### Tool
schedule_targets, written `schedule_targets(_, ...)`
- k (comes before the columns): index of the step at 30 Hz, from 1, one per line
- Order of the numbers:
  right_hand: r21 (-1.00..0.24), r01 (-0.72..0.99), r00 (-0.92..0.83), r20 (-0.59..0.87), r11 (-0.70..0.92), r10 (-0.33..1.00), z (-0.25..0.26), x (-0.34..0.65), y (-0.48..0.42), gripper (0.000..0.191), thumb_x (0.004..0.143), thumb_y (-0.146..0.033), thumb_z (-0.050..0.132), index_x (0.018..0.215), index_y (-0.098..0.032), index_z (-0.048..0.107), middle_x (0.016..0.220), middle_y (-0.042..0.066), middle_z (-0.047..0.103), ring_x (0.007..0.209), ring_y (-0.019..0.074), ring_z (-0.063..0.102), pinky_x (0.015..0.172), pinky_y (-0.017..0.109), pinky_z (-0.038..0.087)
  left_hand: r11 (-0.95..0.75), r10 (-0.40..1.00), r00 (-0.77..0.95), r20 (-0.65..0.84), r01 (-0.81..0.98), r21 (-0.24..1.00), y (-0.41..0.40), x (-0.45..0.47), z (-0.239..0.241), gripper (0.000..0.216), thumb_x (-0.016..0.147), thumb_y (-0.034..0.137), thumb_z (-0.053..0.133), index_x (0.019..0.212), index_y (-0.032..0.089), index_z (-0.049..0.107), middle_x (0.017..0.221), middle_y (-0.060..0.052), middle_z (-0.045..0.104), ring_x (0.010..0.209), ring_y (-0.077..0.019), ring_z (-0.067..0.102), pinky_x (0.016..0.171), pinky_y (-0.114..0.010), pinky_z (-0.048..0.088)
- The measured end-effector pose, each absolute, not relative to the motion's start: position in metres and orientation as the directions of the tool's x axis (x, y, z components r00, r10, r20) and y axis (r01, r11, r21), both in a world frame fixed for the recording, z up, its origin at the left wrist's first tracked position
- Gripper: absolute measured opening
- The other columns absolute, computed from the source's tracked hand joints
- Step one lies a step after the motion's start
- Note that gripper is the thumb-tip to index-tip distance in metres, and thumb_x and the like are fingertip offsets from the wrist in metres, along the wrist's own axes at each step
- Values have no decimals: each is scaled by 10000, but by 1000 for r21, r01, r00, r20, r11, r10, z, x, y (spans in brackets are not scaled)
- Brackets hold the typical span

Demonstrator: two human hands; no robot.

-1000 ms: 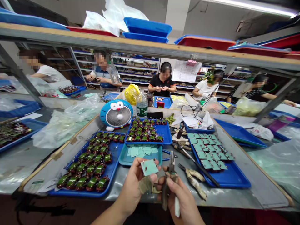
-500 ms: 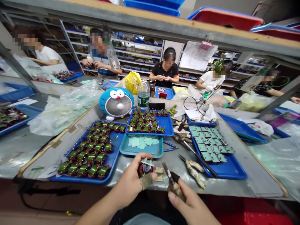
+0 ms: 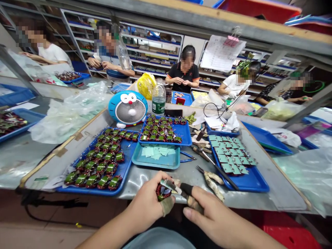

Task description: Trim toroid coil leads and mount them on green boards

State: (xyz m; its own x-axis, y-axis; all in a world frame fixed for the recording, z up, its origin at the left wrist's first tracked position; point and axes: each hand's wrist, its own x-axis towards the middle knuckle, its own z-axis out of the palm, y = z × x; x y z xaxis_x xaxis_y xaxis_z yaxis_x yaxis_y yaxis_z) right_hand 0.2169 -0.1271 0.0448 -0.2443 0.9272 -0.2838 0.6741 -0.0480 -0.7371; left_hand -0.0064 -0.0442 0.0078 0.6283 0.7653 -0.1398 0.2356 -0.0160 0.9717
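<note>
My left hand is closed around a wire-wound toroidal coil, a strip of tape or cloth wrapping its thumb. A small pale-green board lies across the coil's upper side. Gripped in my right hand is a hand tool with a flat grey metal end and a tan wrapped handle; its exact kind is unclear. The tool's end reaches the board, or very near it; contact cannot be made out. A dark cover sits on one right-hand finger.
Blue trays of coils stand left and centre. A teal tray holds pale-green pieces. Board-topped coils fill the right tray. Wrapped pliers, a soldering iron and blue-handled cutters lie between. Co-workers sit opposite.
My right hand has moved left and up, bringing the tool's metal end to the board on the coil. My left hand still holds the coil, turned slightly. The camera view has shifted a little.
</note>
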Motion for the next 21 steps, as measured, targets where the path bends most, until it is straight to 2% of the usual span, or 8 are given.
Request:
schedule_targets(3,-670,743,-275,-283,16,919,52,220,-129,20,981,-243,603,982,-235,584,990,13,640,900,199,601,829,313,450,-30,780,613,-124,235,972,-49,-4,4,288,829,243,735,1059,212,566,832,32,657,705,-152,563,665,-256,439)
schedule_targets(6,-624,779,-295,-285,57,912,53,220,-133,57,970,-200,594,996,-240,564,993,21,635,882,195,600,812,303,443,-8,782,612,-121,204,979,-51,-1,1,324,791,244,761,1056,200,580,844,17,682,716,-160,578,674,-261,461)
schedule_targets(10,-544,829,-307,-254,127,917,49,221,-139,76,969,-180,544,925,-234,513,934,29,622,828,198,583,757,300,432,-21,780,616,-113,206,978,-54,4,3,232,780,214,742,954,191,589,788,24,674,667,-144,560,629,-241,444)
schedule_targets(17,-358,896,-373,-294,261,880,74,238,-141,179,845,-88,564,871,-248,486,868,35,623,748,231,590,659,331,363,-129,724,688,-59,219,967,-59,9,14,196,779,214,744,881,200,577,747,42,643,636,-126,514,593,-220,414)
schedule_targets(19,-363,894,-369,-268,262,890,78,237,-139,169,863,-94,562,872,-247,491,889,37,622,776,234,591,677,331,377,-152,740,672,-38,223,963,-58,8,14,199,794,228,743,896,208,574,753,41,659,626,-125,535,588,-217,421)
schedule_targets(21,-434,878,-333,-249,203,909,74,232,-140,142,919,-114,542,880,-241,492,918,38,619,813,217,593,715,314,415,-171,761,649,-18,227,959,-56,7,14,203,809,235,738,932,214,579,765,37,678,622,-130,563,586,-218,436)
